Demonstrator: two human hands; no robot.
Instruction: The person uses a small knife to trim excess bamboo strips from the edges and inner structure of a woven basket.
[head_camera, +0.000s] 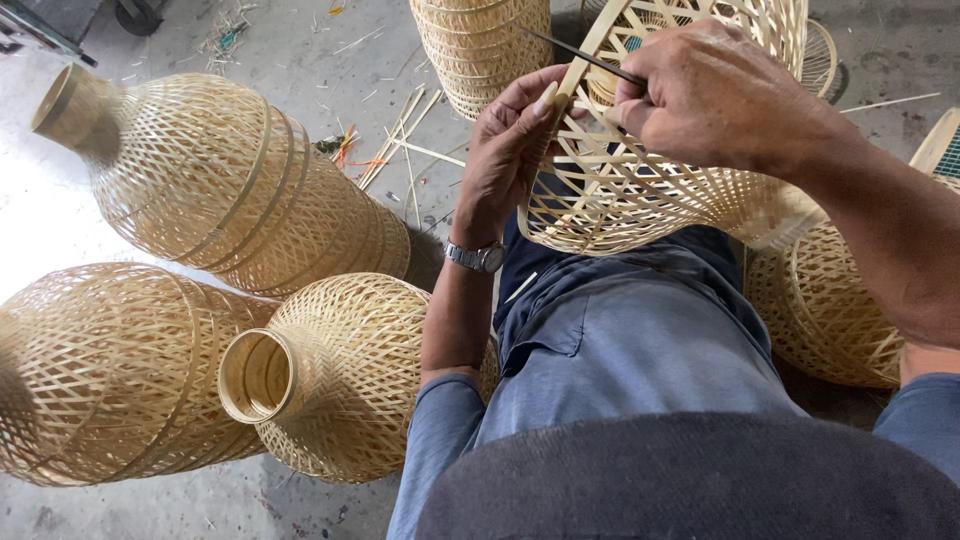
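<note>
A blue-trousered lap (640, 350) supports a woven bamboo lampshade (640, 190). The left hand (510, 150) pinches a flat bamboo strip (590, 55) at its rim. The right hand (710, 95) grips a thin dark tool (580, 55) against the weave.

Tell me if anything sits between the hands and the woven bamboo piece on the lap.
Nothing visible does. The left hand already grips the rim of the woven bamboo shade and pinches a flat bamboo strip. The right hand rests on the weave, holding a thin dark tool. Finished shades lie off to the side.
</note>
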